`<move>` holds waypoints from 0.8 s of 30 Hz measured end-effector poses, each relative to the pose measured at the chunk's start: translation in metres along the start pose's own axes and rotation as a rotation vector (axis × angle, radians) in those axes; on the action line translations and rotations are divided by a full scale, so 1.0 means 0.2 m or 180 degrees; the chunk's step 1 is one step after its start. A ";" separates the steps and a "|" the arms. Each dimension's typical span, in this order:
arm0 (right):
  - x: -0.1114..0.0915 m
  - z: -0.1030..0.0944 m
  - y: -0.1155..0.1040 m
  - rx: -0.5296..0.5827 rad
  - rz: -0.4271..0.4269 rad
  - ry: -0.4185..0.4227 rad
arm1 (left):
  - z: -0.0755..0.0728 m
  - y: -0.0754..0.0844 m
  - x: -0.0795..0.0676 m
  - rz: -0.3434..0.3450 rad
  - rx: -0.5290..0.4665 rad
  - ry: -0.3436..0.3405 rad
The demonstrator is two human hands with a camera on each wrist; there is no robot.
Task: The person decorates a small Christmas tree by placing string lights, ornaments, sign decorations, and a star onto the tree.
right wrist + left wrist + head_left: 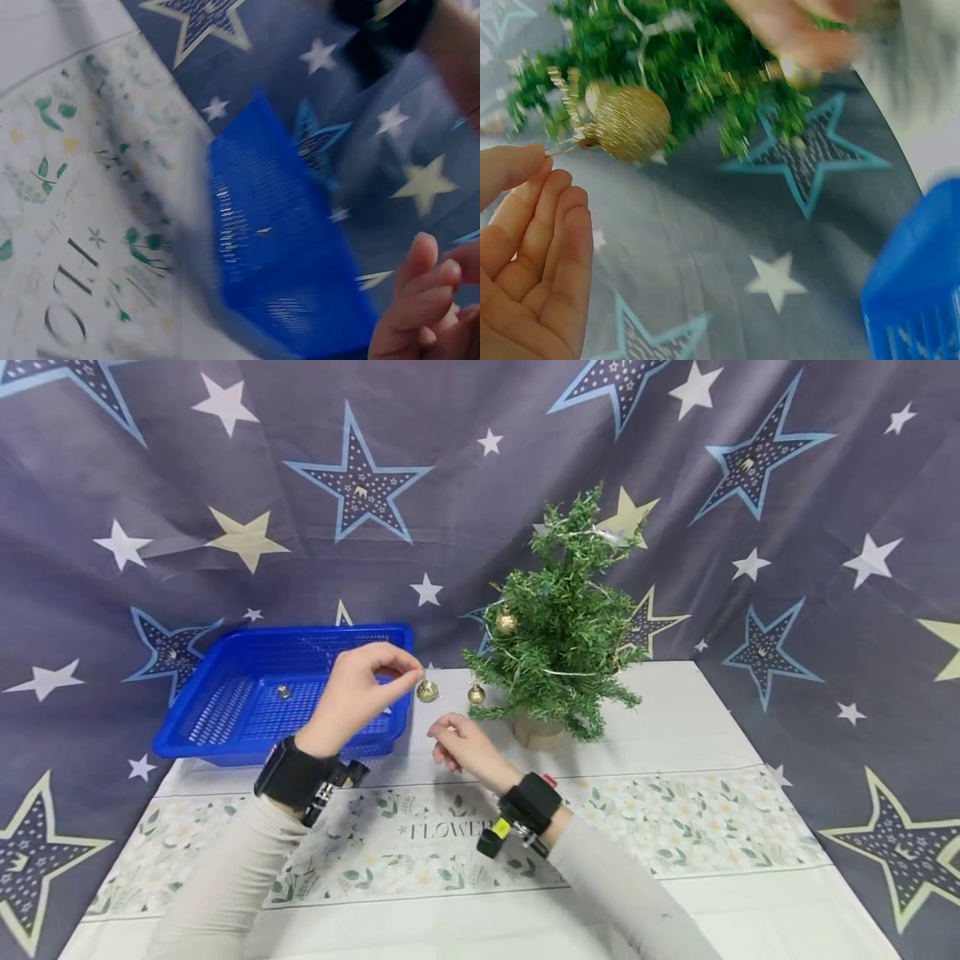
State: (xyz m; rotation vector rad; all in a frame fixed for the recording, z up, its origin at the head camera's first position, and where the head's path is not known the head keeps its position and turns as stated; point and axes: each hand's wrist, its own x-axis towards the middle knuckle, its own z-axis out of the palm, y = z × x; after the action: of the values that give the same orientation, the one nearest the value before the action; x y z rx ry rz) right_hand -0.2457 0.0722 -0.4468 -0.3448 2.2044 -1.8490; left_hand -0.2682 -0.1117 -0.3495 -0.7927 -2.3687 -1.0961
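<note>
My left hand (363, 689) pinches the thin hanging loop of a gold glitter bauble (427, 692) between thumb and forefinger. In the left wrist view the bauble (634, 124) dangles beyond the fingertips, in front of the green branches. My right hand (472, 750) hovers below and to the right of it, fingers loosely curled, and I see nothing in it. A small artificial Christmas tree (566, 618) stands to the right of both hands. Gold baubles hang on its left side, one higher up (506, 622) and one low down (476, 694).
A blue plastic basket (262, 718) stands at the left, with a small gold piece (283, 692) inside. A pale cloth with a floral band (675, 827) covers the table. Behind hangs a grey star-patterned curtain (465, 527). The tree's brown base (538, 735) rests on the cloth.
</note>
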 end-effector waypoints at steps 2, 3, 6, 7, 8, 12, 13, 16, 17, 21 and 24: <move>-0.10 -0.07 -0.05 -0.0218 -0.0358 0.0102 | 0.04 0.04 -0.03 0.0127 -0.0032 0.0005; -0.15 -0.11 -0.08 -0.0319 -0.0573 0.0184 | 0.06 0.07 -0.04 0.0176 -0.0049 0.0007; -0.28 -0.21 -0.16 -0.0730 -0.1152 0.0519 | 0.12 0.14 -0.07 0.0289 -0.0140 -0.0031; -0.32 -0.24 -0.18 -0.0863 -0.1291 0.0623 | 0.14 0.16 -0.08 0.0317 -0.0183 -0.0057; -0.34 -0.27 -0.20 -0.0961 -0.1402 0.0695 | 0.17 0.18 -0.09 0.0326 -0.0221 -0.0101; -0.43 -0.35 -0.19 -0.1137 -0.1452 0.0761 | 0.30 0.26 -0.14 0.0271 -0.0388 -0.0318; -0.44 -0.37 -0.18 -0.1123 -0.1411 0.0738 | 0.33 0.28 -0.16 0.0225 -0.0435 -0.0368; -0.48 -0.41 -0.11 -0.1040 -0.1268 0.0693 | 0.44 0.32 -0.20 0.0091 -0.0569 -0.0469; -0.49 -0.42 -0.09 -0.1000 -0.1215 0.0691 | 0.47 0.33 -0.21 0.0060 -0.0612 -0.0480; -0.54 -0.49 -0.02 -0.0784 -0.1089 0.0646 | 0.58 0.37 -0.23 0.0000 -0.0697 -0.0444; -0.58 -0.54 0.01 -0.0764 -0.1057 0.0617 | 0.64 0.40 -0.23 -0.0028 -0.0713 -0.0420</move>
State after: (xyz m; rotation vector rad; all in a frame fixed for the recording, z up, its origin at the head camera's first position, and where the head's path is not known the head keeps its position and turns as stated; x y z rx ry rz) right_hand -0.1723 0.2117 -0.4267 -0.6360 2.6471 -1.8412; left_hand -0.1972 0.0158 -0.4091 -0.9587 -2.3849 -1.3691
